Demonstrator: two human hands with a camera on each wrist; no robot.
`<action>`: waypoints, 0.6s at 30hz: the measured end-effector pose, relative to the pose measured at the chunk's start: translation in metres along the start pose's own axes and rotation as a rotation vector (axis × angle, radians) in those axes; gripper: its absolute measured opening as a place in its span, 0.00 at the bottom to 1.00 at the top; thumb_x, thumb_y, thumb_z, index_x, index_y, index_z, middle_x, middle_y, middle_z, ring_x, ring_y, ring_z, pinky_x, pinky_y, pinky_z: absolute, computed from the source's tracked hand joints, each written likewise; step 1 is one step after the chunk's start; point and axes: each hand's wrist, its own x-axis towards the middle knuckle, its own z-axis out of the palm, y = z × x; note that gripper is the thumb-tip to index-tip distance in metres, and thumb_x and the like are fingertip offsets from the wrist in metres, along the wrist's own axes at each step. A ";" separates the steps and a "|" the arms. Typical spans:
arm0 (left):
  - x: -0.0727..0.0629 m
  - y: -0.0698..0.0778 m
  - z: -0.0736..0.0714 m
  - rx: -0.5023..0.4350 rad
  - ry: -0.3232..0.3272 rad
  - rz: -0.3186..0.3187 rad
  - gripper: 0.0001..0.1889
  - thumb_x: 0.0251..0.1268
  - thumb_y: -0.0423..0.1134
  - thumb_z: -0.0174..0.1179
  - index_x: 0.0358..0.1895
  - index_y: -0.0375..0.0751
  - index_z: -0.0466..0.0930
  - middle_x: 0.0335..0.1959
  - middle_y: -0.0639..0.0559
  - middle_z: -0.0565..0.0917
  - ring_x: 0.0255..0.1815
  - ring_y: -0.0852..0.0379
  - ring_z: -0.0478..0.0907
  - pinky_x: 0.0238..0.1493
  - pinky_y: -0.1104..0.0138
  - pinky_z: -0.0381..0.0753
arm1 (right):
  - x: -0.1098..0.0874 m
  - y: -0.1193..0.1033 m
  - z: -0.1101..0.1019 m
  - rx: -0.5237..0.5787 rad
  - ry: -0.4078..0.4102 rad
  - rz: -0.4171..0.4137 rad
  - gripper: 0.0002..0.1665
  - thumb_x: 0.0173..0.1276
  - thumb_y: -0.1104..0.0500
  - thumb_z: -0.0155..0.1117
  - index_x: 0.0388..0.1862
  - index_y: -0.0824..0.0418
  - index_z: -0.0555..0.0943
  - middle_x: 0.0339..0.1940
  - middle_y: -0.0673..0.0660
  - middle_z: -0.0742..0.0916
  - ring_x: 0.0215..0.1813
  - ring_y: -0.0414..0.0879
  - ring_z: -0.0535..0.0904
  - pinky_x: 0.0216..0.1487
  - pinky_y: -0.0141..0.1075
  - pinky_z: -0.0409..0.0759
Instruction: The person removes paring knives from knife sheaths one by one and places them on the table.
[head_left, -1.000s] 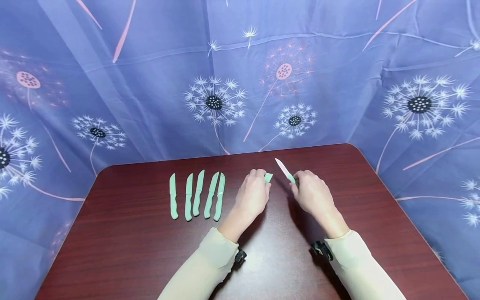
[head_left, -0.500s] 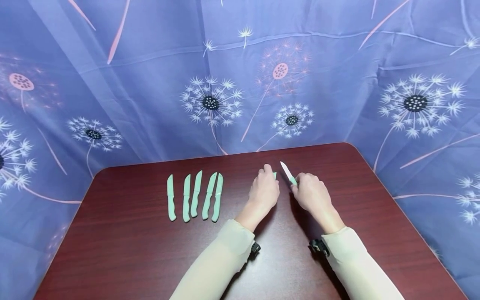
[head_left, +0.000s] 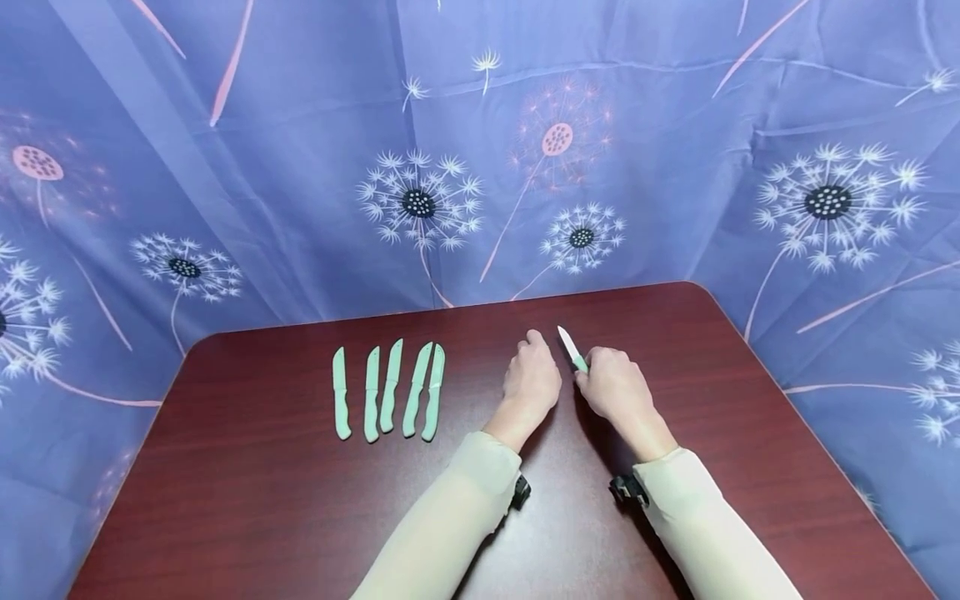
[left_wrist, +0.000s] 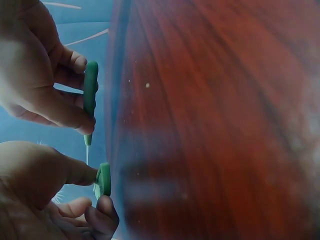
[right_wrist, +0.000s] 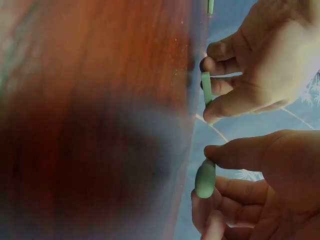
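My right hand [head_left: 617,383] grips a small paring knife [head_left: 567,340] by its green handle, its white blade bare and angled up to the left. In the right wrist view, the rounded handle end [right_wrist: 205,181] shows between thumb and fingers. Just to its left, my left hand [head_left: 532,375] pinches a pale green blade sheath [right_wrist: 206,90] between thumb and fingers; the back of the hand hides it in the head view. The left wrist view shows the knife handle [left_wrist: 90,95] with its blade pointing toward the sheath. The blade is apart from the left hand in the head view.
Several pale green knives [head_left: 372,393] lie side by side on the left of the dark red-brown table [head_left: 247,500], their blade parts the same green as the handles. A blue curtain [head_left: 300,167] with a dandelion print hangs behind the table's far edge.
My left hand has moved right, closer to the right hand, and turned so that the sheath no longer shows in the head view. The right hand keeps its grip on the knife, nearly still.
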 end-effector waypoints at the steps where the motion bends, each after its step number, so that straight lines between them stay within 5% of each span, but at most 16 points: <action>1: 0.000 0.001 0.001 0.005 -0.003 -0.005 0.17 0.76 0.40 0.62 0.58 0.38 0.69 0.44 0.41 0.81 0.42 0.43 0.88 0.38 0.53 0.87 | 0.000 0.000 0.000 -0.001 -0.002 0.000 0.10 0.71 0.59 0.66 0.30 0.62 0.80 0.26 0.59 0.83 0.30 0.60 0.82 0.36 0.55 0.80; 18: 0.009 0.015 0.015 0.043 -0.013 -0.073 0.19 0.73 0.42 0.66 0.59 0.39 0.72 0.44 0.41 0.85 0.44 0.45 0.89 0.42 0.53 0.88 | 0.007 -0.004 0.001 -0.029 -0.079 0.062 0.16 0.72 0.57 0.66 0.24 0.60 0.78 0.27 0.61 0.84 0.38 0.67 0.86 0.40 0.57 0.82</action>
